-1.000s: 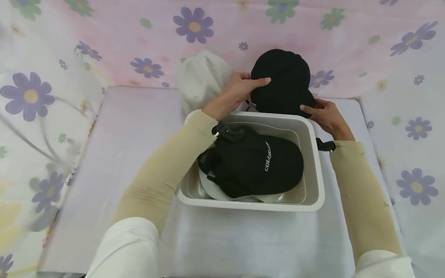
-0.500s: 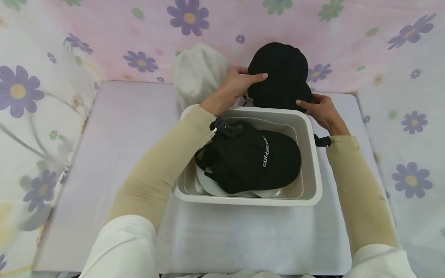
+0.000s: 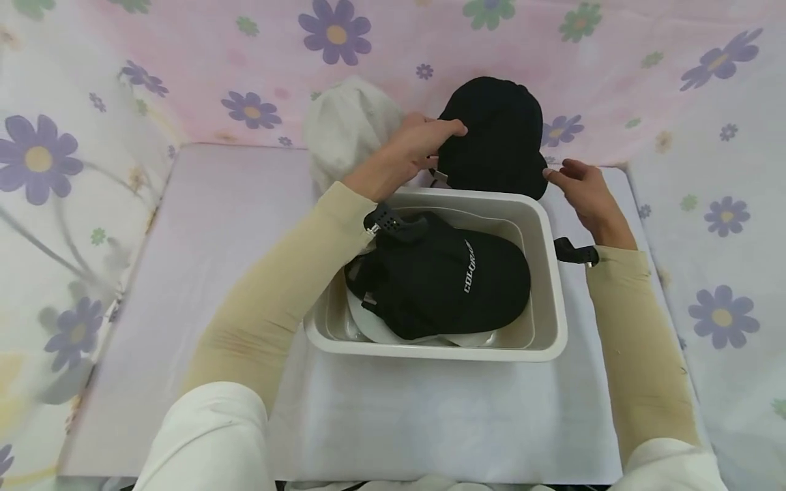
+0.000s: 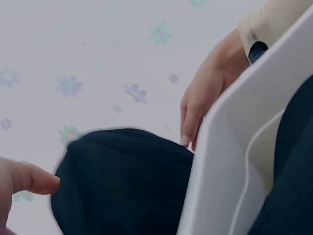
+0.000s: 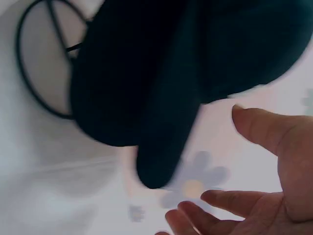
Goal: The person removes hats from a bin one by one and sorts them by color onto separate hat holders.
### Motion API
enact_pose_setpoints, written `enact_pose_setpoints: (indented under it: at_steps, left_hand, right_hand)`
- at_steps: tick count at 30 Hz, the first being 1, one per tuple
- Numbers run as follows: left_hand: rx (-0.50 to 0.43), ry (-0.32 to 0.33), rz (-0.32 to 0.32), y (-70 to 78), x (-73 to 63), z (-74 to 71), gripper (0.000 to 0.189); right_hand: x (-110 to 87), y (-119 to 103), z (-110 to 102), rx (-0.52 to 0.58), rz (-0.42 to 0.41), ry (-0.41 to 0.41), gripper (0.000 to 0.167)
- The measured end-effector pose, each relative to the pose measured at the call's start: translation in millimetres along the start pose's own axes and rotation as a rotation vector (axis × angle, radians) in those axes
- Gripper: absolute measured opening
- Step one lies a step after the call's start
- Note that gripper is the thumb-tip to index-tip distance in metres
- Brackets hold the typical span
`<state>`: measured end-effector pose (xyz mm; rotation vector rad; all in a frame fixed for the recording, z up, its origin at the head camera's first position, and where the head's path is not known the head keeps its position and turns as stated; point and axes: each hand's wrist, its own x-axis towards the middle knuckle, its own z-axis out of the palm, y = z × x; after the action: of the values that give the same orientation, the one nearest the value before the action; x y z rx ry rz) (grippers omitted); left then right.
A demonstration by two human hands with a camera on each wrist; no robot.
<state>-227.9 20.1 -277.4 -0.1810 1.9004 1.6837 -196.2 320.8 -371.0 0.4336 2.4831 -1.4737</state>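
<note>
Right fingers [image 5: 232, 200] spread beside the upper-right black baseball cap [image 3: 494, 136], whose strap loop [image 5: 19, 46] only the right-wrist view shows clearly; left fingers' [image 3: 452, 127] hold I can't judge.

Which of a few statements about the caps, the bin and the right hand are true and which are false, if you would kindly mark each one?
1. The lettered black cap lies in the white bin. True.
2. In the head view, the pale hat is left of the far black cap. True.
3. The right hand grips the far black cap. False: the right wrist view shows its fingers and thumb apart from that cap.
4. The lettering is red. False: it is white.
5. Something pale shows beneath the lettered black cap. True.
</note>
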Motion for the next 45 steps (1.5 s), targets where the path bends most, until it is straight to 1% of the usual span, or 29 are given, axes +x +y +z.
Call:
enact_pose_setpoints:
  at_steps: [2,4,6,8,10,11,12,14,16,17,18,20,22,24,28,30,34,36,39,43,45]
  left_hand:
    - [0.062,-0.019,0.022,4.3,-9.7,-2.4,0.063]
    - [0.089,-0.039,0.071,9.2,-21.8,-4.8,0.065]
    - [0.062,-0.052,0.122,14.6,-36.7,-8.2,0.063]
    - [0.003,-0.063,0.197,18.5,-52.9,-13.4,0.056]
    - [-0.004,-0.061,0.297,20.0,-70.1,-21.1,0.051]
    - [0.01,-0.055,0.353,20.1,-78.5,-25.8,0.05]
    - [0.051,-0.038,0.417,19.5,-86.7,-31.0,0.049]
    - [0.175,0.017,0.541,17.1,-102.1,-42.0,0.049]
    - [0.289,0.058,0.651,12.6,-115.3,-54.0,0.049]
    - [0.338,0.067,0.7,9.4,-121.2,-60.0,0.049]
    - [0.392,0.072,0.738,5.6,-127.2,-65.8,0.049]
    - [0.489,0.061,0.791,-4.2,-137.9,-77.4,0.049]
    - [0.588,0.058,0.805,-17.0,-146.8,-87.6,0.05]
    - [0.686,0.06,0.803,-32.1,-153.3,-96.3,0.052]
    - [0.855,0.062,0.778,-65.5,-159.4,-109.5,0.057]
    - [0.937,0.059,0.747,-81.3,-160.7,-113.8,0.059]
    - [1.085,0.06,0.65,-107.9,-159.7,-117.6,0.062]
    - [1.128,0.059,0.604,-117.8,-158.1,-117.7,0.063]
    - [1.151,0.052,0.559,-129.2,-154.2,-117.2,0.062]
    - [1.149,0.049,0.534,-141.7,-147.7,-116.1,0.061]
    - [1.163,0.054,0.531,-147.5,-144.7,-114.5,0.061]
  right_hand:
    - [-9.1,-6.2,-8.5,-0.016,-0.011,0.033,0.079]
    - [-19.5,-14.4,-17.4,-0.014,-0.035,0.059,0.076]
    - [-32.9,-26.6,-25.1,-0.01,-0.079,0.08,0.071]
    - [-48.4,-41.9,-31.5,-0.007,-0.139,0.091,0.066]
    - [-65.5,-60.0,-35.4,-0.036,-0.194,0.101,0.062]
    - [-73.9,-69.1,-35.8,-0.063,-0.229,0.102,0.061]
    - [-82.4,-78.0,-35.1,-0.097,-0.265,0.098,0.06]
    - [-98.8,-94.3,-29.5,-0.174,-0.35,0.08,0.059]
    - [-113.6,-108.0,-20.3,-0.243,-0.452,0.038,0.06]
    - [-120.3,-113.8,-14.5,-0.279,-0.5,0.008,0.061]
    - [-126.4,-118.9,-8.6,-0.313,-0.547,-0.025,0.061]
    - [-136.2,-127.1,3.9,-0.374,-0.622,-0.102,0.063]
    - [-142.0,-132.5,16.5,-0.436,-0.666,-0.18,0.065]
    - [-143.4,-134.9,29.0,-0.492,-0.7,-0.254,0.066]
    - [-135.9,-131.9,52.6,-0.573,-0.713,-0.398,0.07]
    - [-129.5,-127.9,64.1,-0.61,-0.704,-0.461,0.074]
    - [-117.6,-119.2,84.3,-0.646,-0.667,-0.572,0.078]
    - [-113.5,-115.0,92.8,-0.652,-0.66,-0.609,0.078]
    - [-110.5,-110.6,104.9,-0.656,-0.67,-0.652,0.077]
    - [-108.9,-106.7,119.2,-0.67,-0.714,-0.696,0.074]
    - [-108.8,-105.8,124.8,-0.67,-0.731,-0.709,0.071]
